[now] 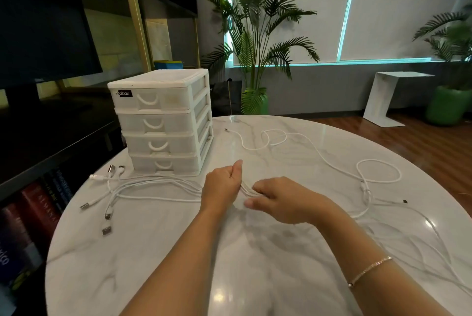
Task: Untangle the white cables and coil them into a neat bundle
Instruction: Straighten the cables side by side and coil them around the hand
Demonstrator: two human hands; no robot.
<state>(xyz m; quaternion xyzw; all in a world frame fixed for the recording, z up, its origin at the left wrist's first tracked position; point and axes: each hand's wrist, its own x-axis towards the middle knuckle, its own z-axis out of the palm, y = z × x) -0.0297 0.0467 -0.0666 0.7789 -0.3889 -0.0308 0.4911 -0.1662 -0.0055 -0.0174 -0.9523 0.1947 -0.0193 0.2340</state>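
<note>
I see the left hand (222, 186) clenched around the white cables (158, 189), just in front of the drawer unit (163, 121). The right hand (281, 200) pinches the same strands beside it. From there, the cables fan out: USB plugs (107, 216) lie left of the drawer unit, loose loops right, across the marble table (255, 277).

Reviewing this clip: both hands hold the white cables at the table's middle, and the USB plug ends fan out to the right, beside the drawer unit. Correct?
Not quite. In the head view the USB plug ends fan out to the left, beside the drawer unit. Both the left hand and right hand do hold the white cables at the table's middle.
</note>
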